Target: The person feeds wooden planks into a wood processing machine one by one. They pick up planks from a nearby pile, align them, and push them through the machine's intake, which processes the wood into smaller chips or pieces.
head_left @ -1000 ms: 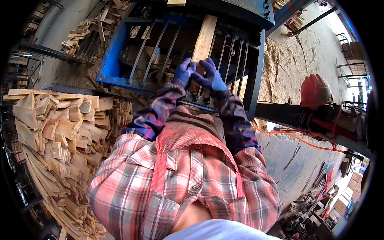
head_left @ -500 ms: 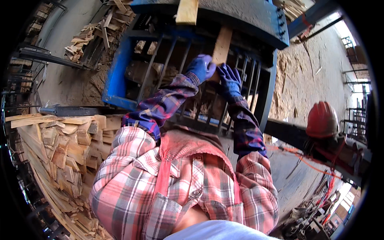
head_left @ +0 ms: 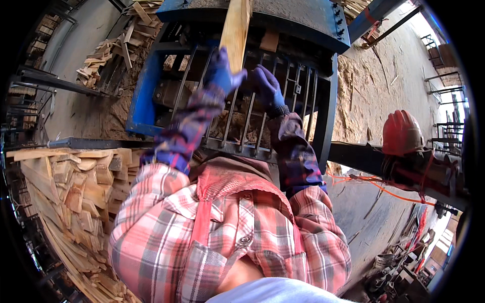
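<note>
A long pale wooden board (head_left: 236, 38) lies over the top of the blue machine (head_left: 194, 14), its near end reaching toward me. My left hand (head_left: 222, 76), in a blue-purple glove, grips that end, fingers along the left edge and thumb below. To its right, my right hand (head_left: 269, 90), gloved alike, hovers over the dark metal bars (head_left: 245, 118) with fingers stretched out and nothing in them. Beyond its fingertips, the end of a second board (head_left: 269, 41) sticks out from the dark opening under the machine's top.
Stacked wood pieces (head_left: 76, 187) rise at my left. More offcuts (head_left: 103, 58) lie in a heap at the far left. A red hard hat (head_left: 401, 132) sits on a dark beam at the right, with an orange cord (head_left: 389, 191) below it. Sawdust (head_left: 348, 101) covers the floor beside the machine.
The lower board has slid away into the machine and both hands have come off it. My left hand has moved left onto the upper board, which now reaches nearer to me.
</note>
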A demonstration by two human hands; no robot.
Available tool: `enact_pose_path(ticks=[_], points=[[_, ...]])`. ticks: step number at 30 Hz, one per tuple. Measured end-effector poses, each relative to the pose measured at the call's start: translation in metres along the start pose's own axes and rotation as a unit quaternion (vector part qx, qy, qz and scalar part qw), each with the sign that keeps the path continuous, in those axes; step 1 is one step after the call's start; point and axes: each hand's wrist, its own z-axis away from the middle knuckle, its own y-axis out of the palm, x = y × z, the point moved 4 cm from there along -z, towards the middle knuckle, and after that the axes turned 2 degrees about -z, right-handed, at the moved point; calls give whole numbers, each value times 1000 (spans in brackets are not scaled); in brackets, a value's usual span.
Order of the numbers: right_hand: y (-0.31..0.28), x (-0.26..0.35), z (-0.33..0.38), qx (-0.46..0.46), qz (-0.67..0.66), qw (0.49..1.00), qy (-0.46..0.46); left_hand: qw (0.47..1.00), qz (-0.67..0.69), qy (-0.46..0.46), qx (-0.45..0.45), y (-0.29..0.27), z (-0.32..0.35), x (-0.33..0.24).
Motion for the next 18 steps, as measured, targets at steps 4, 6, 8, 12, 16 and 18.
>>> enact_pose_path(ticks=[4, 6, 8, 12, 16, 18], points=[[22, 20, 61, -42, -244, 959, 136, 931, 363, 30, 13, 30, 173, 7], [21, -31, 108, -195, -279, 929, 149, 910, 407, -68, 25, 44, 226, 2], [27, -45, 141, -155, -332, 926, 94, 896, 432, -98, 16, 54, 254, 1], [20, -7, 160, -79, -320, 936, 122, 888, 457, -47, 31, 51, 262, -2], [16, 50, 192, 68, -177, 979, 77, 882, 470, -34, 10, 75, 246, 20], [11, 43, 213, 141, 226, 961, -71, 876, 481, -22, 30, 72, 233, 17]])
